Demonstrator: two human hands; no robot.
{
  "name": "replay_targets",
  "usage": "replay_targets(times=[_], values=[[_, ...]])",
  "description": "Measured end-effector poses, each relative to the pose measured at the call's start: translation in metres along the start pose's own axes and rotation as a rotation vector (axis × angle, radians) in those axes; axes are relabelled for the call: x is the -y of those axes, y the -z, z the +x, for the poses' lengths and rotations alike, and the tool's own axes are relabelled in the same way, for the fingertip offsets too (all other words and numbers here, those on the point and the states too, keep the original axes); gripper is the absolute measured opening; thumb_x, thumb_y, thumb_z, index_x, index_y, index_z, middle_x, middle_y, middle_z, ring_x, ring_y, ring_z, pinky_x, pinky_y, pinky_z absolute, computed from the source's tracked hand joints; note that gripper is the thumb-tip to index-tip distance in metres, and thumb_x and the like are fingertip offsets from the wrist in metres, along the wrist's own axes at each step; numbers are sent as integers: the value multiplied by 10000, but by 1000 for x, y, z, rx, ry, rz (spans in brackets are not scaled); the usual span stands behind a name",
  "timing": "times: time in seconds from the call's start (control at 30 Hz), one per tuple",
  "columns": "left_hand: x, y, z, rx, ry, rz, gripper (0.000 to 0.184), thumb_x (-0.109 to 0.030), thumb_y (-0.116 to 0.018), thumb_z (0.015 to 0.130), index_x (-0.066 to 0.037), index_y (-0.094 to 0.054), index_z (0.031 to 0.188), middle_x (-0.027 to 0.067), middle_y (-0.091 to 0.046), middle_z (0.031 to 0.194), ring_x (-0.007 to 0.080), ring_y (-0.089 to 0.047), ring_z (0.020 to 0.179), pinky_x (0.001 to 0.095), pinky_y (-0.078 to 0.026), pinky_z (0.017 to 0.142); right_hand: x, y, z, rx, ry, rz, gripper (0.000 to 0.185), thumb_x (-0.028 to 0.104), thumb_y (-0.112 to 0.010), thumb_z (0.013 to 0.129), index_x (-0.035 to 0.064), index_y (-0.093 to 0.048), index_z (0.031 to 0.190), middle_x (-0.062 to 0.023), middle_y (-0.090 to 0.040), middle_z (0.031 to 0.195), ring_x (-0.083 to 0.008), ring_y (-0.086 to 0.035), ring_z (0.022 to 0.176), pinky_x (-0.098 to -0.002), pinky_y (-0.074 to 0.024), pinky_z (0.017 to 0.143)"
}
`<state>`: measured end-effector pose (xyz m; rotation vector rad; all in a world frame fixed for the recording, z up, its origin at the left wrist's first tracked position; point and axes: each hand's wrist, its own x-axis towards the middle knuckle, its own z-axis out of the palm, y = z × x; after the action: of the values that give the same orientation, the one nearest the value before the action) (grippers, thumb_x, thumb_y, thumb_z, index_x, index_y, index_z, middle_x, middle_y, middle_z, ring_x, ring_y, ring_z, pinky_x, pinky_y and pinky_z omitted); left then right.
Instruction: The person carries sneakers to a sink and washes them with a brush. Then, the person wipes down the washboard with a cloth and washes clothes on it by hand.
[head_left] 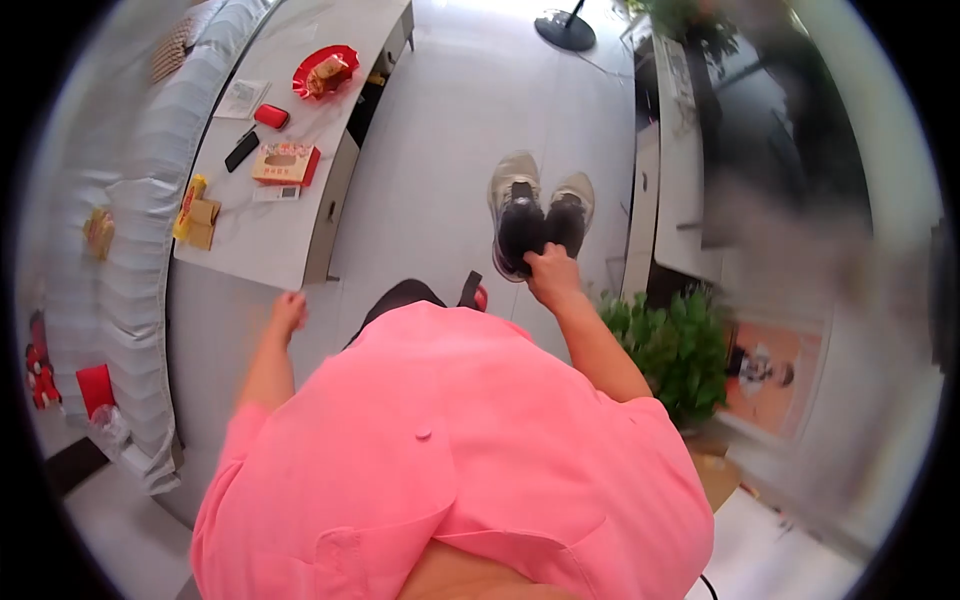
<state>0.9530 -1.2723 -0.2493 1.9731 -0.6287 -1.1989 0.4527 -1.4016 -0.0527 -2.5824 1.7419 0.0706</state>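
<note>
A pair of sneakers (520,205), pale at the toes and dark inside, hangs from my right hand (552,272). My fingers are closed around the heel ends, with the toes pointing away from me. My left hand (291,312) is by my side near the front corner of the coffee table (250,232), its fingers curled and slightly blurred, with nothing visible in them. Below my pink shirt, part of a dark trouser leg (400,296) and a footwear piece with a black strap (470,290) and a red edge show.
On the coffee table are a red plate (325,72) with food, a red case (271,116), a phone (242,152) and a tissue box (285,163). A covered sofa (150,200) borders the left. A leafy plant (670,350) and a cabinet (680,180) stand right; a fan base (565,31) is ahead.
</note>
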Motion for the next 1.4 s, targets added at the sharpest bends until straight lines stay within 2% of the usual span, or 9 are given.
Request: replay_targets(times=[0.13, 0.3, 0.57, 0.7, 0.8, 0.93, 1.03, 1.23, 1.4], values=[[108, 22, 1, -217, 568, -443, 215, -278, -520, 869, -104, -489, 746, 39, -496, 609, 196, -549, 598, 329, -452, 504, -19, 19, 117, 49, 131, -64, 156, 122, -578, 744, 132, -687, 856, -155, -568, 909, -326, -555, 898, -383, -519, 681], [54, -6, 60, -343, 798, -556, 216, -285, -516, 877, -94, -512, 776, 45, -520, 641, 187, -568, 614, 317, -457, 501, -42, 41, 283, 124, 201, -211, 128, 113, -588, 745, 65, -696, 795, -153, -569, 961, -299, -543, 931, -350, -519, 689], [-301, -38, 307, -124, 132, -30, 250, -300, -524, 894, -59, -590, 886, 53, -600, 733, 142, -600, 640, 271, -463, 497, -67, 110, 471, 109, 211, -170, 124, 122, -627, 731, 80, -691, 829, -150, -554, 983, -306, -528, 960, -357, -519, 698], [-495, -71, 393, -73, -169, -177, 266, -283, -539, 914, -46, -603, 1017, 29, -622, 791, 111, -601, 667, 248, -476, 528, -90, 132, 553, 102, 206, -202, 116, 123, -633, 729, 87, -689, 824, -146, -555, 971, -302, -529, 959, -356, -516, 699], [-589, -107, 430, -107, -327, -165, 246, -256, -534, 920, -25, -604, 970, 34, -630, 797, 118, -616, 702, 265, -493, 554, -122, 141, 638, 116, 232, -252, 118, 136, -628, 737, 81, -694, 819, -140, -563, 961, -296, -533, 952, -349, -513, 697], [-566, -134, 513, -176, -567, 312, 254, -259, -545, 909, -13, -602, 933, 66, -634, 742, 142, -620, 666, 264, -487, 530, -160, 161, 750, 204, 216, -315, 179, 173, -609, 763, 65, -713, 861, -138, -583, 977, -289, -538, 948, -343, -514, 704], [-579, -155, 511, 49, 148, -46, 236, -261, -555, 894, -30, -591, 864, 72, -610, 697, 168, -611, 656, 308, -489, 540, -180, 182, 839, 251, 225, -341, 192, 170, -598, 772, 58, -714, 876, -148, -591, 1001, -293, -542, 960, -352, -519, 701], [-555, -163, 543, -84, 592, -265, 228, -277, -544, 892, -59, -557, 829, 55, -573, 663, 162, -580, 600, 304, -460, 488, -229, 231, 974, 343, 211, -394, 243, 201, -585, 803, 65, -709, 962, -146, -595, 1055, -298, -539, 995, -362, -526, 693], [-619, -191, 646, -198, 696, -416, 226, -291, -534, 890, -83, -529, 801, 40, -542, 634, 157, -554, 553, 301, -436, 445, -274, 260, 1099, 352, 124, -294, 258, 206, -592, 792, 76, -706, 984, -158, -611, 1078, -307, -560, 1021, -355, -504, 805]])
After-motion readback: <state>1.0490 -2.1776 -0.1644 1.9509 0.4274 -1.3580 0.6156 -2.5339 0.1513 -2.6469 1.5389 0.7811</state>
